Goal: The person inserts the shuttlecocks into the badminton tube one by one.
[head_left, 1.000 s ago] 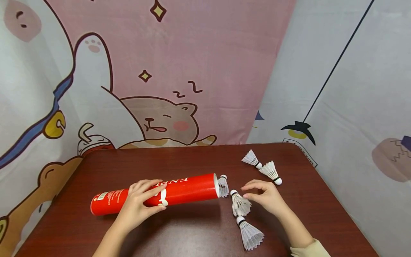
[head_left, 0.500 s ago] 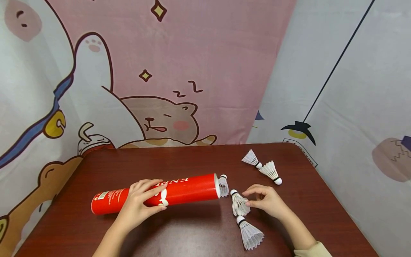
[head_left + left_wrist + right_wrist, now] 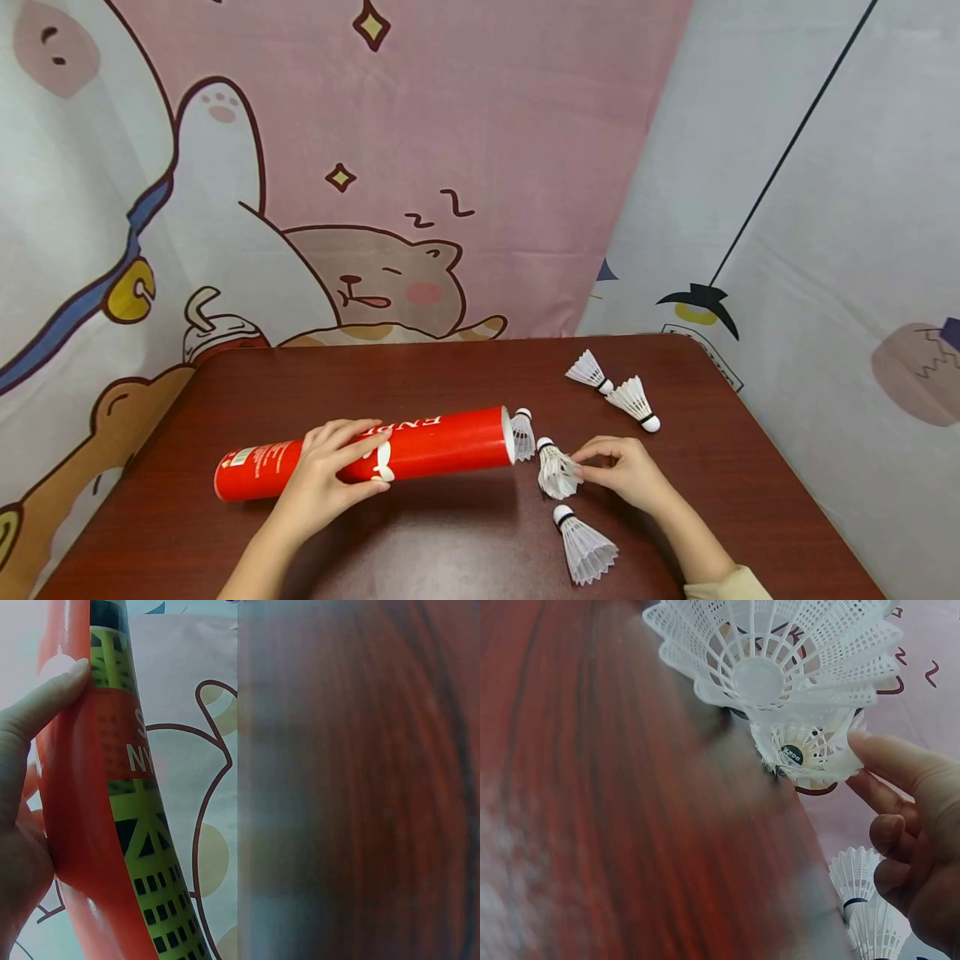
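My left hand (image 3: 324, 475) grips a red shuttlecock tube (image 3: 450, 442) round its middle, the tube's right end tilted up off the table. In the left wrist view the tube (image 3: 82, 795) also shows a green and black patterned band. With thumb and fingers my right hand (image 3: 628, 473) pinches the skirt of a feathered shuttlecock (image 3: 557, 473) just right of the tube's mouth. Beyond that mouth, partly hidden by it, lies a white shuttlecock (image 3: 522, 437). Nearer me a plastic-skirted shuttlecock (image 3: 585, 546) rests on its side; it looms large in the right wrist view.
Two more shuttlecocks, one (image 3: 588, 372) touching another (image 3: 633, 403), lie at the back right of the brown table (image 3: 450, 375). A cartoon-printed cloth (image 3: 525, 167) hangs behind the table and along its sides.
My right hand has closed on the feathered shuttlecock's skirt and shifted it slightly up and left, apart from the one nearer me. The left hand and tube stay nearly still.
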Demonstrator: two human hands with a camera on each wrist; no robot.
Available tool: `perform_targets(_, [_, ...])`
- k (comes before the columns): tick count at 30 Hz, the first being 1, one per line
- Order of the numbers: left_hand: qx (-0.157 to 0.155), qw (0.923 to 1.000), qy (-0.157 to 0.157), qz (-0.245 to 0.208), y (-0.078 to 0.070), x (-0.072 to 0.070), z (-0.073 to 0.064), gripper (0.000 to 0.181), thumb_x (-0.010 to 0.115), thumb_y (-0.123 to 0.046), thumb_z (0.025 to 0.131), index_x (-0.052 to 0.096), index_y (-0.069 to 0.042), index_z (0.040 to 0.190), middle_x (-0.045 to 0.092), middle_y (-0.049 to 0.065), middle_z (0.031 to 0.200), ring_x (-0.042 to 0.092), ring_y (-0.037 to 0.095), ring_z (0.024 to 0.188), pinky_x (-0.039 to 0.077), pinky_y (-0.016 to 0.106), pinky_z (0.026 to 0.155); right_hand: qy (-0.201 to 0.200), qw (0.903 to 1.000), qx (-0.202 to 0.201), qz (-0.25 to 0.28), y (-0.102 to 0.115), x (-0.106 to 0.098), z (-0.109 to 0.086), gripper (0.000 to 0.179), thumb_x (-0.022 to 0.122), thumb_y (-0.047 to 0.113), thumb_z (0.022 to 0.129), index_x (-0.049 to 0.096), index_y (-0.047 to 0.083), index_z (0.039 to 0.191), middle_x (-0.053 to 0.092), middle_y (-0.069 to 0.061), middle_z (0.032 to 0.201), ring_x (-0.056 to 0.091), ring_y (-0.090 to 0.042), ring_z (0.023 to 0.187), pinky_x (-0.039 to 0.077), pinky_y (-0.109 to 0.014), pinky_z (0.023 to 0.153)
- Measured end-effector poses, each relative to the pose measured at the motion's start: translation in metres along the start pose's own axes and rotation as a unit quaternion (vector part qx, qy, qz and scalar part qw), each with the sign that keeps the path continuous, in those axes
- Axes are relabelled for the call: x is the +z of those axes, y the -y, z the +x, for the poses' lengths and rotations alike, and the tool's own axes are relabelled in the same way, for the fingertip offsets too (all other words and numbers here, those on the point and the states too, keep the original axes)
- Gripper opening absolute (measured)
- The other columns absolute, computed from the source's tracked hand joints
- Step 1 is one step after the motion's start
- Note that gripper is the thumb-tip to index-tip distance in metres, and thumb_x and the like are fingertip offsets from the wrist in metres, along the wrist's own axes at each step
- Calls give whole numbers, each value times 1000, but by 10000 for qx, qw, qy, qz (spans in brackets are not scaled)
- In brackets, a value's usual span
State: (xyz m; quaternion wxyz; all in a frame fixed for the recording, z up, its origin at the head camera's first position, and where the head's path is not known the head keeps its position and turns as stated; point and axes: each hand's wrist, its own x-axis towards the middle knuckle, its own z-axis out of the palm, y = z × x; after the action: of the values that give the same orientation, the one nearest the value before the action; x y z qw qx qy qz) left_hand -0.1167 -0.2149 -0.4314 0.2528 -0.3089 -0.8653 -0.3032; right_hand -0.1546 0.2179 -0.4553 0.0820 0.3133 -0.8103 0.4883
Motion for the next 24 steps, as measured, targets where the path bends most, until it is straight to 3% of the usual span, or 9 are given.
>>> perform_targets(6, [2, 10000, -2, 4, 1, 0, 0, 64, 87, -33, 67, 65, -24, 126, 60, 2, 125, 49, 20, 111, 27, 45, 89, -426, 9968, 262, -626, -29, 2, -6, 15, 79, -2, 74, 76, 12, 81, 70, 6, 79, 62, -7, 72, 47, -21, 63])
perform_targets(10, [-5, 10000, 5, -13, 0, 0, -1, 64, 87, -31, 66, 66, -23, 126, 60, 3, 124, 49, 21, 110, 27, 46, 88, -732, 9906, 432, -1075, -29, 1, -7, 17, 79, 0, 74, 76, 16, 79, 69, 11, 78, 63, -6, 74, 46, -17, 66])
perform_targets(17, [47, 10000, -25, 10, 0, 1, -1, 64, 87, -32, 66, 66, -23, 126, 60, 2, 124, 49, 20, 110, 27, 46, 88, -1177, 9818, 443, -1422, -27, 2, -6, 19, 78, -5, 72, 74, 13, 77, 69, 8, 77, 58, -3, 68, 43, -17, 58])
perform_targets(24, [18, 10000, 29, -23, -1, 0, 0, 64, 86, -33, 67, 65, -24, 127, 60, 4, 124, 48, 19, 111, 27, 45, 89, -1472, 9808, 169, -1267, -15, 0, -2, 20, 76, -10, 73, 72, 9, 79, 68, 3, 75, 57, -4, 66, 43, -16, 58])
